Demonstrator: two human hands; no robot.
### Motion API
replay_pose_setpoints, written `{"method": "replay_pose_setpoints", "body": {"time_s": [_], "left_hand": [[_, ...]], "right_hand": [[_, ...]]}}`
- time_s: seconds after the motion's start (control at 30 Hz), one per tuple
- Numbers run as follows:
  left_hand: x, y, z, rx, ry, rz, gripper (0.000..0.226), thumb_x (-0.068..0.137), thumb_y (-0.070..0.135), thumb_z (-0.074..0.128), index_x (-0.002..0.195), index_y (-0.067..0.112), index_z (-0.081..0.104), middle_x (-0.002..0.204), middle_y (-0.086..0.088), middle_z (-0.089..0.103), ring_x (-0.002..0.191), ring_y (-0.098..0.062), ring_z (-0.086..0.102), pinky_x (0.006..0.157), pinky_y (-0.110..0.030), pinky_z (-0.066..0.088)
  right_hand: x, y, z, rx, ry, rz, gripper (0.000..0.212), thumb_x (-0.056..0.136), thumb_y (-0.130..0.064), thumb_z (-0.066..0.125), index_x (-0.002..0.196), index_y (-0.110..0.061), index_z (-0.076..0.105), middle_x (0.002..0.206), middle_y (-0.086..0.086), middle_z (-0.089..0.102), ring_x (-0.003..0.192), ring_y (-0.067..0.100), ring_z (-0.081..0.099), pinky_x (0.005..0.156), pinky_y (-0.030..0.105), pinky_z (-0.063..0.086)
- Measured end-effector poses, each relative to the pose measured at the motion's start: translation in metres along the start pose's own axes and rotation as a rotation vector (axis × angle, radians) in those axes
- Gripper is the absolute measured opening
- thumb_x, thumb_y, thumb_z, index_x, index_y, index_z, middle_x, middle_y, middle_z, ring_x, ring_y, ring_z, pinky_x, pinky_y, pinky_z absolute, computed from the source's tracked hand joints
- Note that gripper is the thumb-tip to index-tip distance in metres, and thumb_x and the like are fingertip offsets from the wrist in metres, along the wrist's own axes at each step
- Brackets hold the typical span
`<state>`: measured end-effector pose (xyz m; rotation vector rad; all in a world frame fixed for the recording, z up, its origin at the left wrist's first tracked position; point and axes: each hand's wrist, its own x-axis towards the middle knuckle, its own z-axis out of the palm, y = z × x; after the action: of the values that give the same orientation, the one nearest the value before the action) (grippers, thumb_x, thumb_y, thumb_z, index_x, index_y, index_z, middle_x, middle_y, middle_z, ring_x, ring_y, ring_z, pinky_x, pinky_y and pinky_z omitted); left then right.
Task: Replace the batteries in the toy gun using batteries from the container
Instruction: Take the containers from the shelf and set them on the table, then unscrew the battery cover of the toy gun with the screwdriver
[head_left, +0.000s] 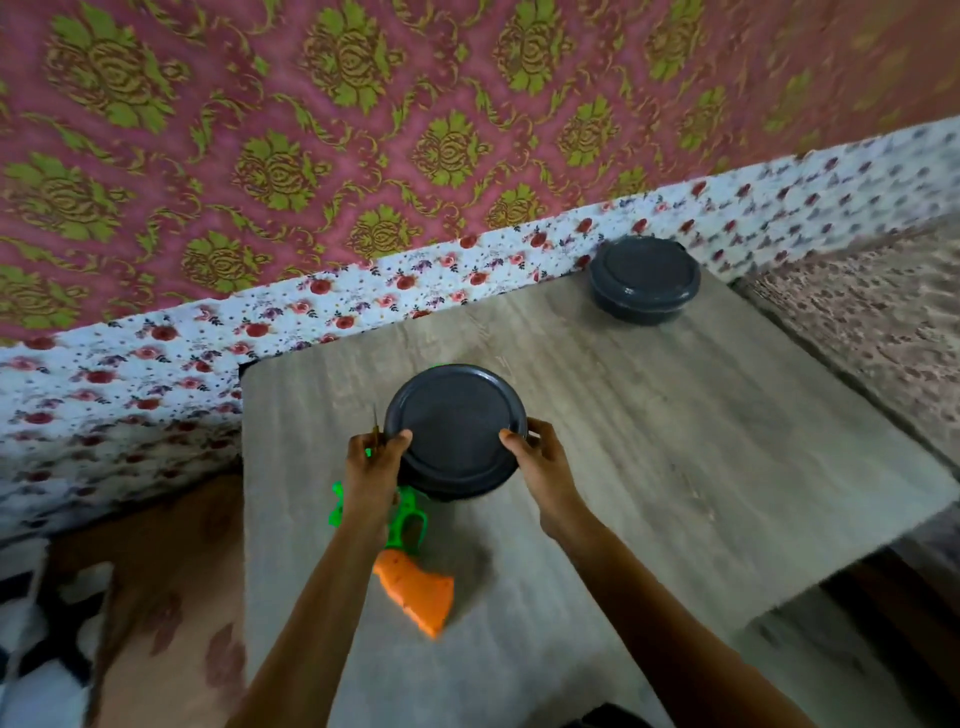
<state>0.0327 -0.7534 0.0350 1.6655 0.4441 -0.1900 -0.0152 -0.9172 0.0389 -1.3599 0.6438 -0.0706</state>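
A round dark grey container with its lid on (454, 431) is held between both hands above the grey wooden table (649, 441). My left hand (371, 467) grips its left rim, thumb on the lid. My right hand (537, 457) grips the right rim the same way. A thin stick-like thing (375, 423) pokes up by my left fingers; I cannot tell what it is. The toy gun (413, 566), green body with an orange grip, lies on the table under my left wrist, partly hidden.
A second dark grey lidded container (644, 280) stands at the table's far right corner. A floral cloth (156, 364) covers the surface behind and left of the table. Patterned pink wall hangs behind. The table's right edge drops off close by.
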Motion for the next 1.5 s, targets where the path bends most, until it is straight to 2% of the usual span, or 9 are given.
{"method": "replay_pose_setpoints", "body": {"time_s": [0.1, 0.27, 0.4, 0.6, 0.8, 0.93, 1.0, 1.33, 1.5], "left_hand": [[-0.014, 0.002, 0.046, -0.008, 0.075, 0.013, 0.019, 0.086, 0.028, 0.065, 0.081, 0.020, 0.048, 0.074, -0.003, 0.050, 0.055, -0.014, 0.043, 0.039, -0.021, 0.033], [-0.025, 0.013, 0.094, 0.002, 0.081, 0.062, 0.013, 0.088, 0.022, 0.063, 0.086, 0.018, 0.050, 0.071, 0.001, 0.052, 0.049, 0.000, 0.051, 0.036, -0.016, 0.034], [-0.011, 0.017, 0.124, 0.008, 0.023, 0.004, 0.019, 0.086, 0.029, 0.064, 0.091, 0.014, 0.053, 0.077, -0.005, 0.055, 0.055, -0.013, 0.053, 0.035, -0.016, 0.029], [0.037, 0.020, 0.164, 0.038, -0.037, -0.022, 0.016, 0.087, 0.029, 0.063, 0.091, 0.015, 0.055, 0.074, -0.003, 0.054, 0.058, -0.012, 0.048, 0.042, -0.022, 0.033], [0.110, 0.021, 0.206, 0.014, 0.005, -0.044, 0.024, 0.086, 0.032, 0.062, 0.103, 0.014, 0.058, 0.076, -0.003, 0.055, 0.057, -0.012, 0.049, 0.043, -0.022, 0.035], [0.145, 0.028, 0.232, 0.001, -0.020, -0.004, 0.018, 0.086, 0.031, 0.063, 0.093, 0.016, 0.056, 0.075, -0.005, 0.054, 0.051, -0.014, 0.046, 0.042, -0.022, 0.035], [0.159, 0.030, 0.244, -0.010, -0.022, -0.001, 0.018, 0.086, 0.030, 0.063, 0.091, 0.015, 0.055, 0.072, -0.004, 0.053, 0.052, -0.014, 0.045, 0.041, -0.022, 0.035], [0.174, 0.009, 0.261, -0.007, 0.004, 0.029, 0.024, 0.087, 0.039, 0.061, 0.094, 0.017, 0.055, 0.076, 0.000, 0.053, 0.059, -0.013, 0.047, 0.046, -0.023, 0.038], [0.158, -0.012, 0.254, -0.085, 0.129, 0.065, 0.029, 0.090, 0.046, 0.053, 0.095, 0.017, 0.053, 0.075, -0.007, 0.053, 0.060, -0.020, 0.050, 0.048, -0.026, 0.044]], "right_hand": [[0.024, -0.017, -0.043, -0.006, -0.055, 0.023, 0.034, 0.087, -0.020, 0.061, 0.118, -0.012, 0.050, 0.107, 0.004, 0.061, 0.090, 0.013, 0.058, 0.063, 0.015, 0.043], [0.053, -0.033, -0.085, -0.014, -0.091, -0.012, 0.029, 0.086, -0.021, 0.062, 0.114, -0.017, 0.054, 0.111, 0.004, 0.062, 0.088, 0.007, 0.059, 0.071, 0.019, 0.047], [0.078, -0.042, -0.105, 0.005, -0.071, -0.014, 0.043, 0.083, -0.023, 0.066, 0.123, -0.015, 0.053, 0.115, 0.003, 0.061, 0.092, 0.011, 0.060, 0.078, 0.026, 0.051], [0.133, -0.043, -0.111, -0.065, -0.051, -0.006, 0.050, 0.085, -0.020, 0.063, 0.132, -0.015, 0.046, 0.126, 0.004, 0.055, 0.112, 0.023, 0.056, 0.094, 0.036, 0.049], [0.203, -0.040, -0.097, -0.022, -0.026, -0.103, 0.046, 0.087, -0.011, 0.059, 0.131, -0.012, 0.047, 0.122, 0.003, 0.057, 0.110, 0.019, 0.056, 0.086, 0.027, 0.047], [0.250, -0.040, -0.098, -0.009, -0.001, -0.157, 0.043, 0.087, -0.008, 0.058, 0.129, -0.009, 0.051, 0.124, 0.008, 0.059, 0.109, 0.019, 0.058, 0.081, 0.019, 0.048], [0.270, -0.039, -0.100, -0.023, 0.013, -0.166, 0.042, 0.087, -0.010, 0.058, 0.129, -0.009, 0.051, 0.125, 0.007, 0.060, 0.111, 0.018, 0.058, 0.080, 0.017, 0.047], [0.298, -0.012, -0.108, -0.157, -0.003, -0.218, 0.038, 0.086, -0.025, 0.062, 0.122, -0.014, 0.057, 0.118, 0.003, 0.064, 0.109, 0.016, 0.060, 0.097, 0.035, 0.048], [0.275, -0.011, -0.116, -0.355, 0.026, -0.225, 0.053, 0.088, -0.038, 0.057, 0.136, -0.019, 0.043, 0.123, -0.006, 0.056, 0.121, 0.012, 0.050, 0.099, 0.027, 0.038]]}}
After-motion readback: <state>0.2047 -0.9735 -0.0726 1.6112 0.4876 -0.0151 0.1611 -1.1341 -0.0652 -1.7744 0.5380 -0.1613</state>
